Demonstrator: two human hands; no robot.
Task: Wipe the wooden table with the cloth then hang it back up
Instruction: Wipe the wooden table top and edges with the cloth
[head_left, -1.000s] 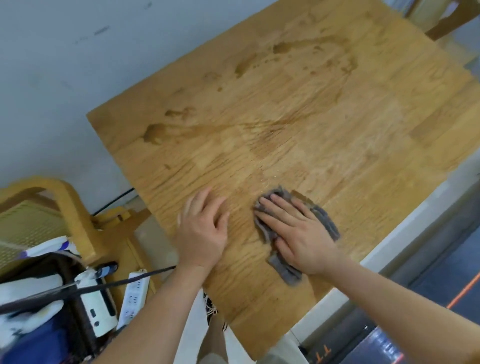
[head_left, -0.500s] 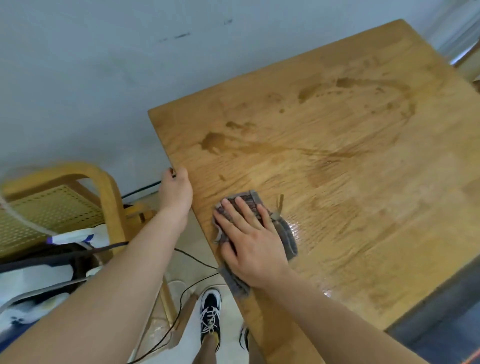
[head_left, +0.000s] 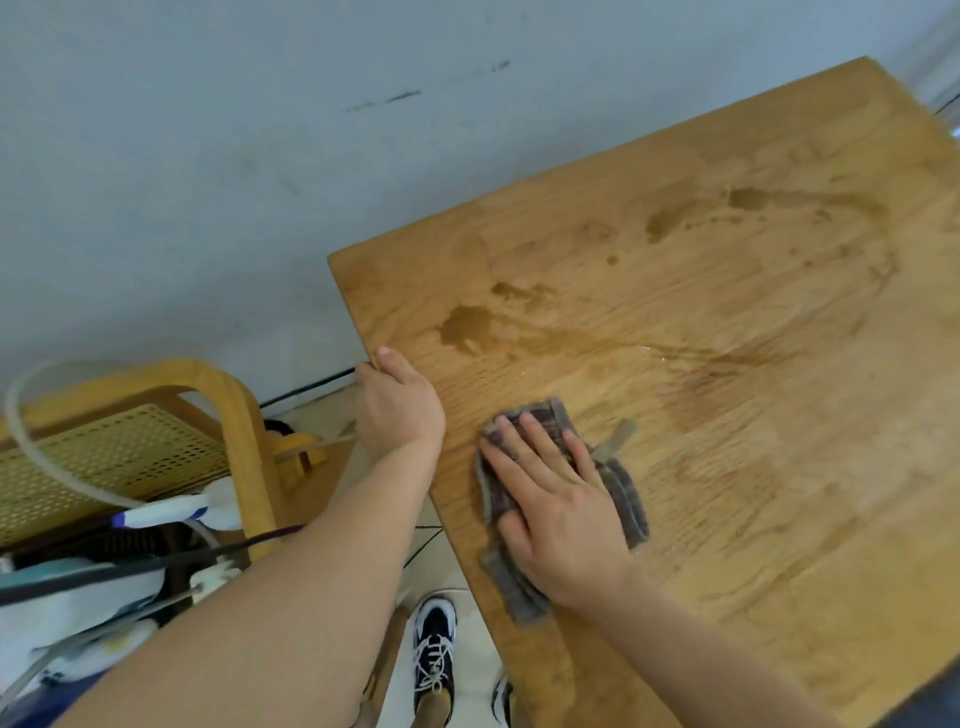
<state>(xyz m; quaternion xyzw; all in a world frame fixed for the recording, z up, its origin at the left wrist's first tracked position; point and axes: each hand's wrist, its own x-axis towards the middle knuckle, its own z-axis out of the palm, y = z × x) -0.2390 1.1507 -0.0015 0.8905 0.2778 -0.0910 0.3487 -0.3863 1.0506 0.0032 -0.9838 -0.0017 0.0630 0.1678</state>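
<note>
The wooden table (head_left: 727, 415) fills the right of the head view, with dark wet stains (head_left: 467, 327) near its far left corner and streaks further right. A crumpled grey cloth (head_left: 621, 488) lies near the table's left edge. My right hand (head_left: 556, 499) presses flat on the cloth, fingers straight and spread. My left hand (head_left: 397, 405) grips the table's left edge, thumb on top and fingers curled under the rim.
A wooden chair with a perforated cane back (head_left: 130, 447) stands left of the table, with hoses, cables and white bundles (head_left: 104, 571) piled by it. A grey wall (head_left: 260, 156) runs behind. My shoes (head_left: 434, 654) stand on the floor below the table edge.
My left hand left the tabletop and took hold of the table's left edge. My right hand slid the cloth leftward toward that edge, and the camera view shifted left.
</note>
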